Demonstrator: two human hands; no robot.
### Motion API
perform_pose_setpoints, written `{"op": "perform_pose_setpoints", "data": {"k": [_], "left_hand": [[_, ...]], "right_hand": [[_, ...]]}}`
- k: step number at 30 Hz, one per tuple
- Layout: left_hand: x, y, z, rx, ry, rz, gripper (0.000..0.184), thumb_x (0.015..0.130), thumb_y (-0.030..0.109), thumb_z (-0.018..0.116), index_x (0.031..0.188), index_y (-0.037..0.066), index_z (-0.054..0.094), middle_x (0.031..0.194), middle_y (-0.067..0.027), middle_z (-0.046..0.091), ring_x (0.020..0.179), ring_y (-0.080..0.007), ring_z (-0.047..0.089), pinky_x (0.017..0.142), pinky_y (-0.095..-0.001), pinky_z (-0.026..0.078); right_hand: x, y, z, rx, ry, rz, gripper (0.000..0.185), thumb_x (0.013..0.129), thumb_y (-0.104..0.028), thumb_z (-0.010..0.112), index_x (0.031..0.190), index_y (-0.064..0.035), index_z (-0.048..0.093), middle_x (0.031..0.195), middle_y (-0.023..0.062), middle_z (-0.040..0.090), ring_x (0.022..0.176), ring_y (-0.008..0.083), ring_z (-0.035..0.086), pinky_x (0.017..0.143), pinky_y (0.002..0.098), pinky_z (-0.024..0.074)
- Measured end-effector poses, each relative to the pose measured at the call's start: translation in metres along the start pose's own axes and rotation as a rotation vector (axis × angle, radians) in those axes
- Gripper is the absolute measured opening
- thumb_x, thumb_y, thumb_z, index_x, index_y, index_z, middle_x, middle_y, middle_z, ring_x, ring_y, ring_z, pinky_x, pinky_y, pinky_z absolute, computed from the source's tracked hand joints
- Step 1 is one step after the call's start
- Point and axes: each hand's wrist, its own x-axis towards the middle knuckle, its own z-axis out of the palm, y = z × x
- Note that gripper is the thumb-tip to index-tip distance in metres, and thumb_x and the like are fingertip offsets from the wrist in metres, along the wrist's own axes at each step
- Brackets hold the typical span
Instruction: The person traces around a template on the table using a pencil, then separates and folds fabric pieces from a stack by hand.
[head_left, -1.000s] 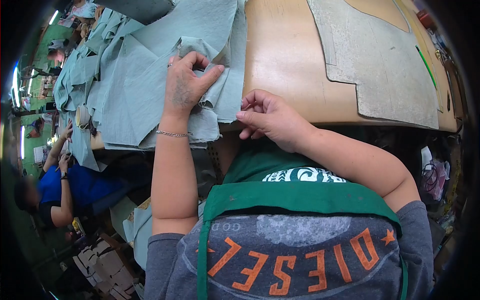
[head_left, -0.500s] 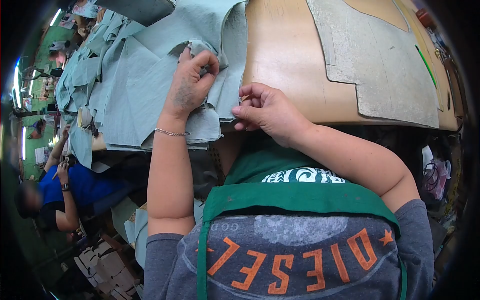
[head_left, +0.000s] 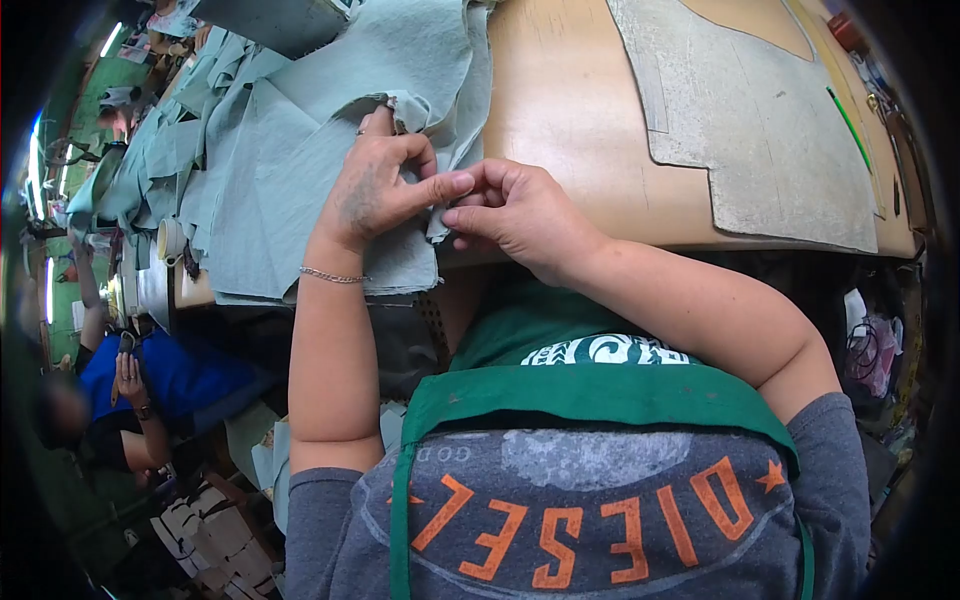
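Note:
Several layers of grey-green cloth (head_left: 270, 190) lie over the near left part of the table. My left hand (head_left: 380, 180), back up, has its fingers curled into a raised fold of the cloth. Its thumb stretches right and meets the fingertips of my other hand. Beside it, my right hand (head_left: 510, 215) pinches the right edge of the cloth near the table's front edge. The fingertips hide most of the gripped edge.
A flat grey pattern-shaped piece (head_left: 750, 140) lies on the tan table (head_left: 560, 120), with a green strip (head_left: 850, 127) on its right. A tape roll (head_left: 168, 240) stands left. Another person in blue (head_left: 170, 375) is at lower left.
My right hand has moved left with the cloth edge, up to my left thumb. My left thumb has stretched out to the right. The person in blue has shifted their arms.

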Motion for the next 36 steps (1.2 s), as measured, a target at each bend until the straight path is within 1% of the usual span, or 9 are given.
{"op": "perform_pose_setpoints", "data": {"k": [10,13,16,20,25,27,31,34,36], "left_hand": [[-0.008,-0.008,-0.013,-0.181,-0.214,-0.15,0.034,0.065,0.038,0.071,0.073,0.007,0.061,0.081,-0.0091,0.043,0.079,-0.0207,0.044,0.068,-0.0268,0.036],[-0.011,-0.01,-0.008,-0.336,-0.131,-0.158,0.024,0.072,0.027,0.066,0.067,0.006,0.056,0.068,-0.0008,0.043,0.076,-0.0114,0.037,0.075,-0.025,0.032],[-0.01,-0.012,-0.01,-0.317,-0.168,-0.187,0.023,0.076,0.025,0.062,0.065,0.006,0.053,0.062,0.0021,0.043,0.076,-0.01,0.037,0.085,-0.0266,0.027],[-0.01,-0.017,-0.007,-0.31,-0.137,-0.149,0.029,0.073,0.03,0.065,0.074,0.002,0.058,0.088,-0.0069,0.046,0.077,-0.0155,0.044,0.07,-0.0244,0.036],[-0.013,-0.017,-0.007,-0.546,-0.102,-0.21,0.026,0.075,0.026,0.063,0.073,0.001,0.057,0.086,-0.0037,0.044,0.077,-0.0125,0.042,0.07,-0.0234,0.035],[-0.013,-0.017,-0.008,-0.6,-0.104,-0.207,0.02,0.078,0.022,0.06,0.071,0.004,0.054,0.08,0.0014,0.044,0.074,-0.0081,0.04,0.066,-0.0198,0.032],[-0.015,-0.021,-0.006,-0.878,-0.056,-0.335,0.017,0.08,0.019,0.057,0.075,0.003,0.053,0.078,0.0029,0.044,0.072,-0.0054,0.039,0.065,-0.0182,0.031],[-0.014,-0.025,-0.004,-0.749,-0.087,-0.269,0.019,0.081,0.02,0.056,0.082,0.001,0.053,0.078,0.0022,0.045,0.074,-0.0058,0.041,0.067,-0.0186,0.032],[-0.013,-0.02,-0.005,-0.63,-0.077,-0.224,0.021,0.079,0.021,0.059,0.079,0.001,0.055,0.085,-0.0008,0.046,0.08,-0.0107,0.042,0.073,-0.0218,0.034]], "right_hand": [[0.003,0.003,-0.001,-0.006,0.07,0.026,0.017,0.075,-0.001,0.06,0.086,0.0009,0.048,0.069,0.0048,0.055,0.06,0.0106,0.056,0.053,0.0215,0.0447],[0.0,0.0,-0.001,0.013,0.086,0.041,0.014,0.074,0.001,0.058,0.084,0.0002,0.048,0.07,0.005,0.054,0.06,0.0112,0.055,0.054,0.0217,0.0452],[-0.004,0.0,-0.003,0.008,0.098,0.059,0.012,0.074,0.002,0.056,0.084,0.0001,0.049,0.072,0.0052,0.053,0.061,0.0113,0.054,0.055,0.0217,0.0456],[-0.006,0.001,-0.002,-0.03,0.103,0.039,0.013,0.075,0.001,0.052,0.088,0.0009,0.052,0.073,0.0047,0.053,0.063,0.0104,0.053,0.057,0.0213,0.0455],[-0.01,0.001,-0.003,-0.132,0.075,0.007,0.021,0.076,-0.001,0.049,0.096,0.0007,0.054,0.072,0.004,0.053,0.062,0.0093,0.051,0.058,0.0206,0.0443],[-0.01,0.003,-0.003,-0.145,0.075,-0.004,0.023,0.075,-0.001,0.048,0.098,0.0004,0.054,0.072,0.0041,0.053,0.061,0.0089,0.051,0.058,0.0204,0.0439],[-0.01,0.006,-0.006,-0.23,-0.004,0.052,0.024,0.077,-0.001,0.048,0.101,-0.001,0.055,0.075,0.0032,0.054,0.064,0.0076,0.05,0.061,0.0203,0.0442],[-0.01,0.0,-0.009,-0.36,-0.163,0.08,0.022,0.08,-0.003,0.048,0.101,-0.0027,0.056,0.083,0.0022,0.056,0.073,0.0079,0.051,0.067,0.0217,0.0447],[-0.011,0.001,-0.014,-0.496,-0.328,0.045,0.022,0.08,-0.002,0.047,0.1,-0.0031,0.058,0.086,0.0027,0.058,0.075,0.0097,0.053,0.069,0.024,0.0448]]}}
